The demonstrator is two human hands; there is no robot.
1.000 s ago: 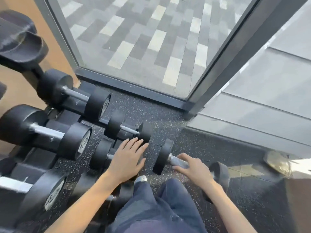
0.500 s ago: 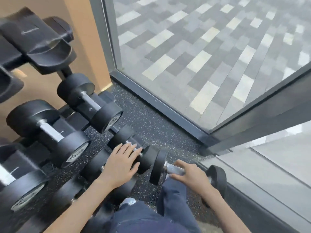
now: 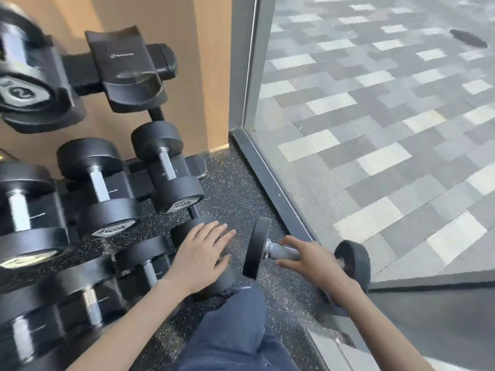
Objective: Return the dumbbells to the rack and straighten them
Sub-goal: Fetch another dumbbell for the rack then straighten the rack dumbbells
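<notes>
Black small dumbbell [image 3: 258, 245] lies on speckled rubber floor [image 3: 235, 188], lower centre-right, w/ R hand [image 3: 316, 261] curled round its knurled handle. L hand [image 3: 201, 253], fingers straight, rests flat on a racked dumbbell [image 3: 226, 281] just left of it. Rack [image 3: 128, 76] fills frame's left.

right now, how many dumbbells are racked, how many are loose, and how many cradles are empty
racked dumbbells: 8, the left-edge ones blurred
loose dumbbell, gripped by the right hand: 1
empty cradle: 1
total: 10
</notes>
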